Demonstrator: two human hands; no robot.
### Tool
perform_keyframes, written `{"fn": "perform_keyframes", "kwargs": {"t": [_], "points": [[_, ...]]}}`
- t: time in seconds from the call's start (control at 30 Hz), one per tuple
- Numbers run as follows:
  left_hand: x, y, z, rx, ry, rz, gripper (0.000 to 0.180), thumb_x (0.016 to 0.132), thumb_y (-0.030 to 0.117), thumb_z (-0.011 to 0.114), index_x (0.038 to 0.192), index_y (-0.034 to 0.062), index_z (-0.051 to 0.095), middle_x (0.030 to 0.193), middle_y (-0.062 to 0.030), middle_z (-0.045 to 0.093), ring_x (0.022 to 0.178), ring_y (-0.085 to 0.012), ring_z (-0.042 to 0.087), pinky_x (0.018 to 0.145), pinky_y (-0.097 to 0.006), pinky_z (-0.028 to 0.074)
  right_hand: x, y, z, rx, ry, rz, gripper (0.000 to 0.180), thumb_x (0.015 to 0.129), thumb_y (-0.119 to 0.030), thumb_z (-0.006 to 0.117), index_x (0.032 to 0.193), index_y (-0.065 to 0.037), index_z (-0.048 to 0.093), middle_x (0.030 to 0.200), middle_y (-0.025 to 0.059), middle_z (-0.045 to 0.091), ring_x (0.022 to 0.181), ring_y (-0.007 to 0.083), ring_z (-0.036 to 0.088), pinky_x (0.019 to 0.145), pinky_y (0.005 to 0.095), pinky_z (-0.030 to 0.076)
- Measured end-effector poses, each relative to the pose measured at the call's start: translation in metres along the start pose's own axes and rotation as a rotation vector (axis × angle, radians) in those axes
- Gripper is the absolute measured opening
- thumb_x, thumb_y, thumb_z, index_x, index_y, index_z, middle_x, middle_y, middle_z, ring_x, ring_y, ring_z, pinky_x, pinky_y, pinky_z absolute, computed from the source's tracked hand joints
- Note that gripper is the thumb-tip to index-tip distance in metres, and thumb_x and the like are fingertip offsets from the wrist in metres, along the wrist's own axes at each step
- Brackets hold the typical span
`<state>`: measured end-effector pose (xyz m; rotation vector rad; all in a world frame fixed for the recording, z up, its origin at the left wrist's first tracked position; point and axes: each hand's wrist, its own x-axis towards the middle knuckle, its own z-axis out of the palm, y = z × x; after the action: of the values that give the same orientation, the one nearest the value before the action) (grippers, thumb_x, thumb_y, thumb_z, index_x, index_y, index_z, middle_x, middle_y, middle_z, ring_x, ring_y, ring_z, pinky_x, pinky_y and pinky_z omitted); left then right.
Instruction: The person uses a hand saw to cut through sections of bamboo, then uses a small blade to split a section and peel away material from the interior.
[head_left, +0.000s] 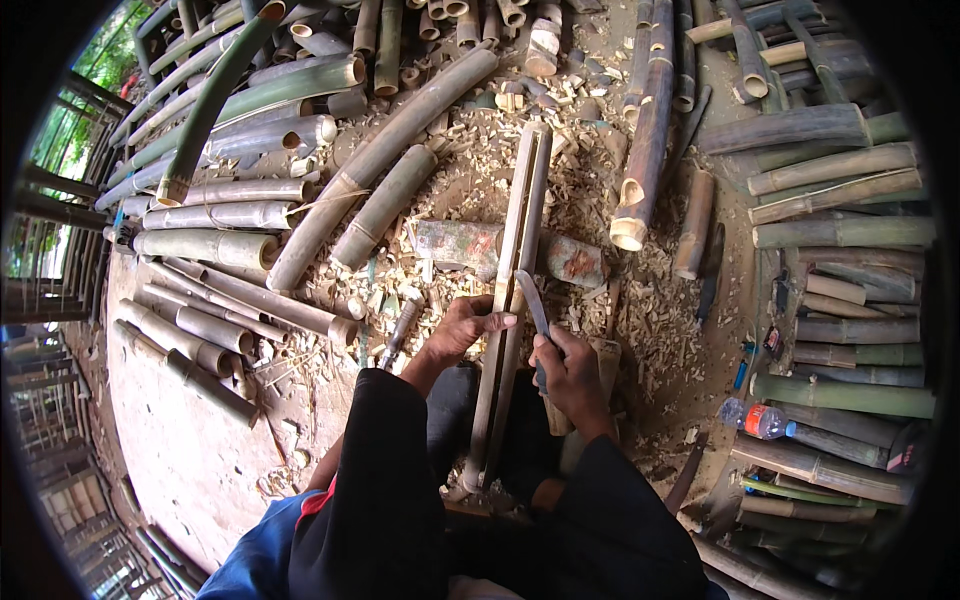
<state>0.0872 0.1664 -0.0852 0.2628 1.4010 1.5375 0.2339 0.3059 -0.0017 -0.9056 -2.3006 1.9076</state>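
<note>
A long piece of bamboo (519, 205) with a slot along its length lies across a short log (452, 244), its near end between my legs. My left hand (468, 328) is closed around the bamboo at about its middle, thumb across the top. In my right hand (574, 376) is a knife (534, 302), fingers wrapped round its dark handle. The blade slants up and left, its tip at the slotted bamboo; whether it touches the bamboo I cannot tell.
Pale wood chips (480, 190) cover the ground around the log. Bamboo poles (390, 150) lie at the far left, and more bamboo lengths (845, 232) are stacked along the right. A plastic bottle (758, 420) lies at the right. A tool with a ridged handle (402, 330) lies left of my left hand.
</note>
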Motion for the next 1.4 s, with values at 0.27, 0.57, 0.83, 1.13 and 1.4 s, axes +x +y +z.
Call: {"fn": "perform_keyframes", "kwargs": {"t": [0.27, 0.57, 0.83, 1.13, 1.4], "points": [[-0.005, 0.009, 0.007, 0.014, 0.016, 0.021, 0.061, 0.08, 0.037, 0.083, 0.118, -0.008, 0.066, 0.106, -0.0151, 0.072, 0.102, -0.0216, 0.065, 0.099, -0.037, 0.046, -0.011, -0.01, -0.002, -0.223, 0.053, -0.073, 0.025, 0.096, -0.02, 0.059, 0.103, 0.003, 0.065, 0.084, 0.0244, 0.066, 0.078, 0.0396, 0.067, 0.069, 0.0408, 0.052], [-0.012, 0.018, 0.008, 0.159, 0.043, 0.031, 0.049, 0.084, 0.031, 0.079, 0.112, -0.0074, 0.069, 0.097, -0.0114, 0.073, 0.092, -0.0155, 0.065, 0.089, -0.034, 0.05, -0.007, -0.003, 0.017, -0.15, 0.092, -0.112, 0.021, 0.097, -0.017, 0.057, 0.096, 0.002, 0.063, 0.076, 0.0222, 0.063, 0.069, 0.0365, 0.065, 0.064, 0.0412, 0.05], [-0.014, 0.023, 0.008, 0.279, 0.057, 0.044, 0.044, 0.085, 0.031, 0.078, 0.106, -0.0061, 0.07, 0.091, -0.0093, 0.072, 0.085, -0.0139, 0.063, 0.082, -0.033, 0.05, 0.016, 0.008, 0.025, 0.009, 0.069, -0.107, 0.024, 0.1, -0.019, 0.056, 0.097, 0.004, 0.061, 0.068, 0.007, 0.062, 0.058, 0.0127, 0.061, 0.047, 0.0299, 0.05], [-0.01, 0.028, 0.017, 0.16, 0.018, 0.01, 0.053, 0.082, 0.032, 0.083, 0.113, -0.0078, 0.068, 0.101, -0.014, 0.072, 0.097, -0.0193, 0.065, 0.092, -0.036, 0.049, 0.071, -0.035, -0.001, -0.017, 0.131, -0.011, 0.029, 0.098, -0.022, 0.054, 0.096, 0.005, 0.065, 0.069, 0.0195, 0.063, 0.063, 0.027, 0.067, 0.062, 0.0399, 0.051], [-0.008, 0.014, 0.008, 0.153, 0.037, 0.054, 0.053, 0.083, 0.032, 0.082, 0.114, -0.0089, 0.067, 0.099, -0.0135, 0.073, 0.094, -0.0169, 0.066, 0.089, -0.035, 0.051, 0.017, -0.013, 0.007, -0.223, 0.066, -0.097, 0.028, 0.097, -0.021, 0.055, 0.097, 0.005, 0.065, 0.078, 0.022, 0.067, 0.076, 0.0363, 0.069, 0.07, 0.043, 0.052]]}}
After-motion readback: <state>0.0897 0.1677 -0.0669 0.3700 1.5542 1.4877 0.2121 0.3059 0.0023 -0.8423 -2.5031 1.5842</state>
